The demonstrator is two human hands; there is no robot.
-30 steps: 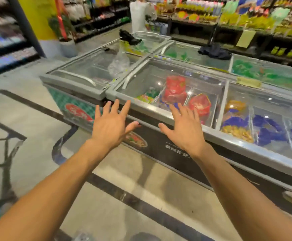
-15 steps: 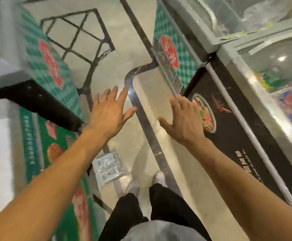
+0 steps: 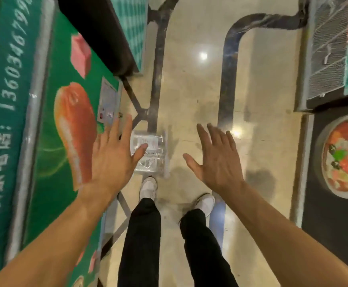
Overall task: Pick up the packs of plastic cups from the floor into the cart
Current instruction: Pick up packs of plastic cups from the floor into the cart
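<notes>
On the green freezer panel at your left you can read white digits, 1360346799, running off the far edge, after Chinese characters ending 电话:, while the label print on the pack of plastic cups is too blurred.

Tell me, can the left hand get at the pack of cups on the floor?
Probably yes. The pack of cups lies uncovered on the floor just ahead of the left shoe, and the left hand is open and empty. From standing height it would take a bend down.
</notes>
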